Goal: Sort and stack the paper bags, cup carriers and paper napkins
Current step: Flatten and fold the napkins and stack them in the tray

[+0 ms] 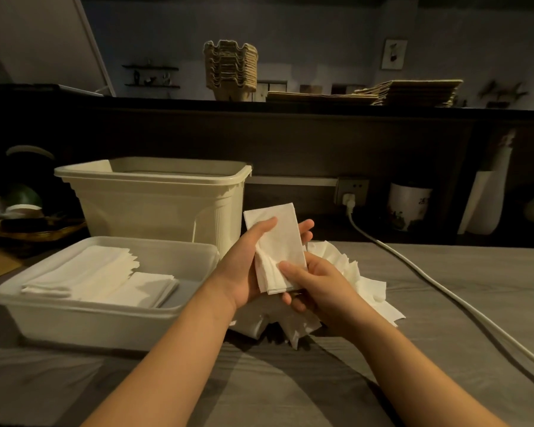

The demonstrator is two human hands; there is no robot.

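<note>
Head view, napkins (364, 285) beside tray (84, 306), bin (154, 208) behind, cable (450, 294) right

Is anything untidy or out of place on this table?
Yes. Right of the shallow tray, a heap of loose napkins lies crumpled and spread on the table, unstacked. Inside the tray, the left napkin pile is fanned, its edges uneven. Nothing looks spilled.

Dim, warm light — arm shadows fall forward, edges bowed, background perhaps soft.
</note>
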